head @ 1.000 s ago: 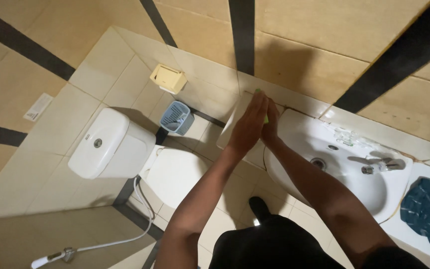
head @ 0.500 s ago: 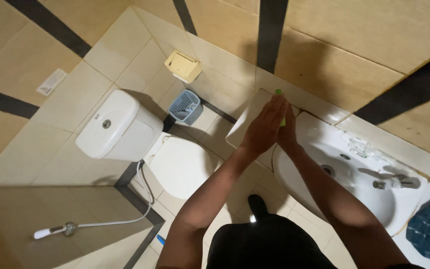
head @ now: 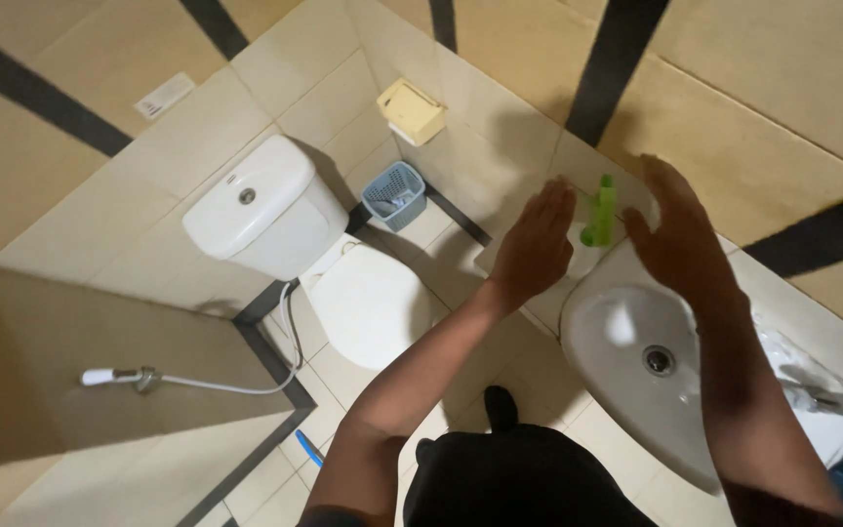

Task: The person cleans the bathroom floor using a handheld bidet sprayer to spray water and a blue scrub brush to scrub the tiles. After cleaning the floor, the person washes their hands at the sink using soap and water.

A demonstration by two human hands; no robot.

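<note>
Two hands are raised apart, and one green bottle (head: 600,210) stands between them. The left hand (head: 535,244) has its fingers (head: 550,203) spread flat and released, grasping nothing; the right hand (head: 680,234) is likewise loose, fingers (head: 658,176) extended and empty. The bottle sits in the gap between the two sets of fingertips, just beyond the rim of the one white sink (head: 636,361), touching neither hand as far as can be told. Its long axis runs upright, the narrow neck pointing up toward the wall. Beyond the left fingers are one white toilet (head: 285,234), one small blue-grey bin (head: 394,193) and one cream paper holder (head: 412,110). One hose sprayer (head: 114,376) hangs well apart from them.
</note>
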